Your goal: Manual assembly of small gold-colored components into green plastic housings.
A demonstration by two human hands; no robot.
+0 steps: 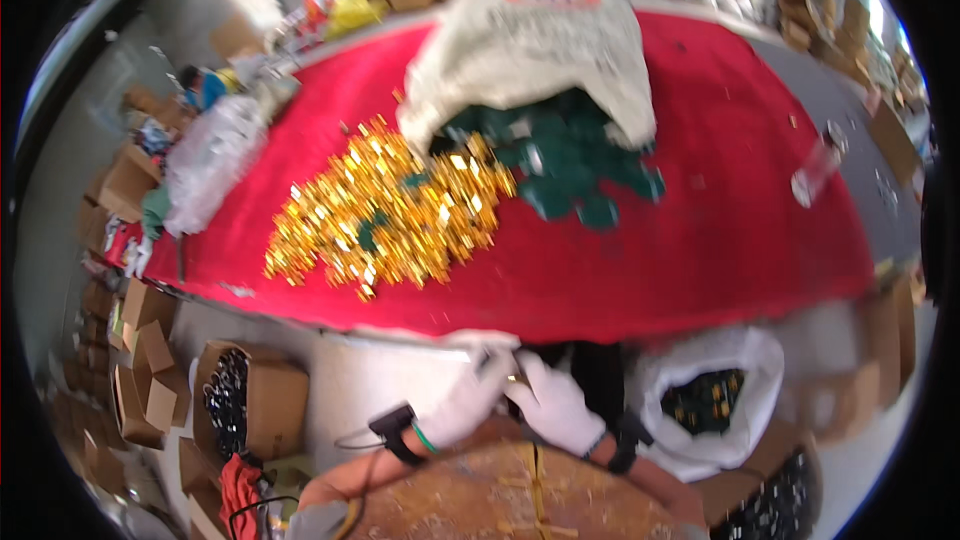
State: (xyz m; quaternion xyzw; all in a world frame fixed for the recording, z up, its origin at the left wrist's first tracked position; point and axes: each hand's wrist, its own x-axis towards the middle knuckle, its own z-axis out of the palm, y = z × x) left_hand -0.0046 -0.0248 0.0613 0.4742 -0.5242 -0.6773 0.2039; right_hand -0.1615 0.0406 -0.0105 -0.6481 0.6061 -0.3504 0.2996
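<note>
Both hands wear white gloves and meet close to my body, just off the near edge of the red cloth-covered table (640, 285). The fingers of my left hand (465, 405) are closed, with something small and dark at the tips. My right hand (555, 408) is closed too, its fingertips against the left ones, where a gold glint shows. Blur hides what they hold. Beyond them a heap of shiny gold pieces (400, 215) lies on the cloth. To its right, flat dark green pieces (570, 155) spill from the mouth of a cream sack (530, 50).
An open white bag (755, 365) with green and gold pieces stands at my right. Cardboard boxes hold dark pieces, one box (280, 405) at left. A clear bottle (818, 165) lies toward the table's right end; a translucent plastic bag (215, 155) sits at the left.
</note>
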